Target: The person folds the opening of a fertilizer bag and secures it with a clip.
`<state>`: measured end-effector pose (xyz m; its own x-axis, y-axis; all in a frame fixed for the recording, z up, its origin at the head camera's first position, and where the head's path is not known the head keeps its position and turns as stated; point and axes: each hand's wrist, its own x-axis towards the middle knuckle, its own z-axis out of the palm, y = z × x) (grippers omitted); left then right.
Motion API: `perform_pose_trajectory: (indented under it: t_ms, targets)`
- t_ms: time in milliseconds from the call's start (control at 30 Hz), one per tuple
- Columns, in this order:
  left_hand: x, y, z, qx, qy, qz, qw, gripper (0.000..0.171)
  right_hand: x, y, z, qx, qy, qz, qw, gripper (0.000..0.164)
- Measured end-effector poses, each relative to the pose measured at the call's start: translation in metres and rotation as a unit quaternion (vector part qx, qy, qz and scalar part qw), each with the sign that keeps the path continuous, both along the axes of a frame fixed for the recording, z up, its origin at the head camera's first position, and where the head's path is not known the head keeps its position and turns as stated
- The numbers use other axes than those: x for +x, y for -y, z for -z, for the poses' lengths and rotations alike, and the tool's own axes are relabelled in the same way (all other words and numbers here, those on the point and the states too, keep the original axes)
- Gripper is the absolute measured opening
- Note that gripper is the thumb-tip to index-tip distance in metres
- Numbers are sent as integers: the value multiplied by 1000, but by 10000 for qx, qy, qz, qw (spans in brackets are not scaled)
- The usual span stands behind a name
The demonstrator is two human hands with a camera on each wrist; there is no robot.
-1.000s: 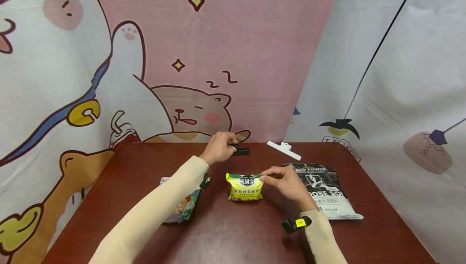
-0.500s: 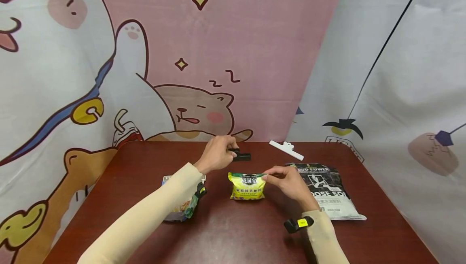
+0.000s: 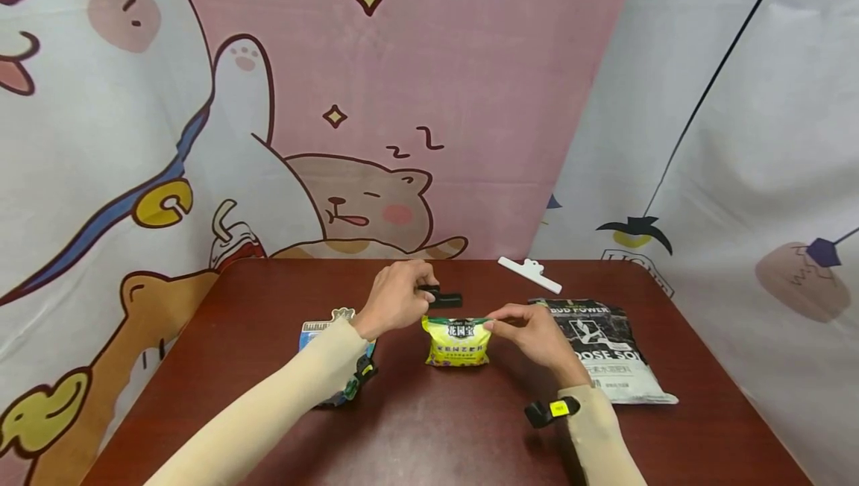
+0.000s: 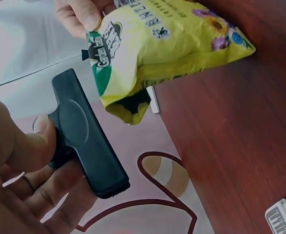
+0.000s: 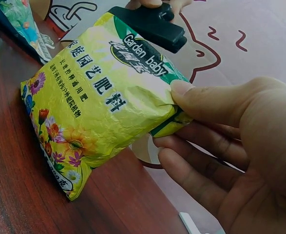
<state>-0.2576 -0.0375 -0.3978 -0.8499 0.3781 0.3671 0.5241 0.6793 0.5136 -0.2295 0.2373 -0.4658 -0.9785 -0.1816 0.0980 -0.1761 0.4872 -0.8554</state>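
The step in hand seems to be lining up the clip [image 4: 95, 142] with the top of the yellow bag [image 3: 459, 349]. The bag is standing upright on the table [image 3: 416, 426], between the two hands, with its green edge pointing up. The next move looks to be calling for a spread clip and a flat, steady bag top, so the edge is not bunching or slipping. The left hand [image 3: 399, 295] is grasping the black clip, its thumb pressing one side and its fingers curling round the other. The clip is hanging near the green edge, and the left wrist view is showing a gap between them. How wide the clip is opening, one cannot tell. The right hand [image 3: 537, 338] is pinching the bag's right top corner, thumb in front and fingers behind. Both hands are holding something, so neither is free.
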Motion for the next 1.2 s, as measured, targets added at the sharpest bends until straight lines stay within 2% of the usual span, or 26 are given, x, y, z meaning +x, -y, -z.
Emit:
perform_pose_trajectory:
  t_ms: [300,567,967,1200]
  targets:
    - [14,3,-1,-100,-78,-125,9998,16,0,-1,-1,32,-11,-16,10000,12]
    - [22,2,2,-176,-75,-199,9996,16,-2,-1,-1,-5,19,-26,10000,14]
    - [25,-7,9,-307,-191,-307,9989,15,-2,-1,-1,-53,-20,-68,10000,13]
    - [23,-14,12,-363,-209,-247,9988,14,-2,-2,0,-40,7,-31,10000,13]
